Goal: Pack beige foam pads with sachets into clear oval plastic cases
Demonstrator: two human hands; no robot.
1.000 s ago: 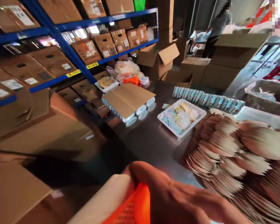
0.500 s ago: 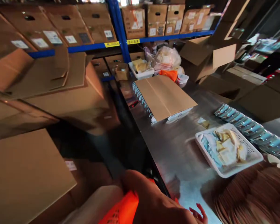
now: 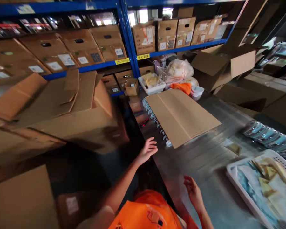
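My left hand point(image 3: 147, 150) is raised at the metal table's left edge, its fingers apart and nothing in them. Just beyond it lies a flat cardboard sheet point(image 3: 182, 114), resting over rows of shiny rounded pieces point(image 3: 154, 119) that peek out along its left side. Over the bare tabletop point(image 3: 205, 162) hovers my right hand point(image 3: 193, 190), fingers spread and holding nothing. Near the sheet's left side, a red and black tool point(image 3: 144, 122), perhaps a cutter, lies on the table.
A white basket point(image 3: 246, 197) of small packets stands at right, with a row of shiny pieces point(image 3: 269, 133) behind it. Open cartons point(image 3: 85, 124) crowd the left. At the back are a white tray point(image 3: 153, 89), plastic bags point(image 3: 180, 70) and blue shelving point(image 3: 131, 44) with boxes.
My view has shifted, so the table's things sit lower and farther right. My left arm has reached forward toward the cardboard sheet; my right hand has come further into view.
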